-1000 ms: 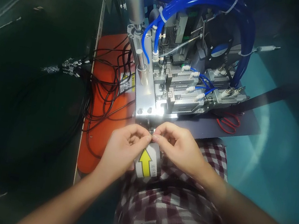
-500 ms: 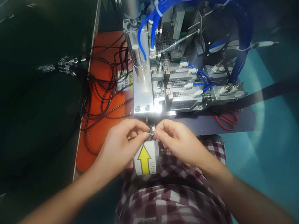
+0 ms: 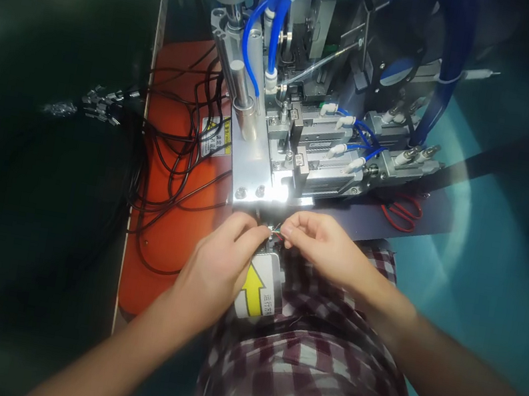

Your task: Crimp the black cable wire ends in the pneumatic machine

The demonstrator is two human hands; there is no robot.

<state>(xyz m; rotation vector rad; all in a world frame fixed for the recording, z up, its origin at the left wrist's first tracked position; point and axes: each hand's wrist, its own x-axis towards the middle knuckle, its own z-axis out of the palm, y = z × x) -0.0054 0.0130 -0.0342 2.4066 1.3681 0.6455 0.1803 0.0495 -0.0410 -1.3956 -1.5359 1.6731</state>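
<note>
Several thin coloured wires (image 3: 278,232) span the small gap between my two hands, at the front edge of a metal machine (image 3: 260,163). My right hand (image 3: 320,244) pinches them between thumb and forefinger. From the other side my left hand (image 3: 223,265) is closed at their tips, thumb pressed near the forefinger; its other fingers are curled and partly hidden. Just below the fingertips is a white block with a yellow arrow label (image 3: 255,291), partly covered by my left hand. The small parts right under the wires are too small to make out.
Black cables (image 3: 187,144) with shiny metal ends (image 3: 105,105) lie over the orange board (image 3: 153,287) at left. Blue air tubes (image 3: 449,66) arch above the machine. Red-handled scissors (image 3: 401,213) lie at its right front. A checked cloth garment (image 3: 305,380) fills the near side.
My left hand has turned over and shifted slightly right, its thumb now nearer the wire tips. My right hand has moved a little right, showing more wire. The view has shifted slightly.
</note>
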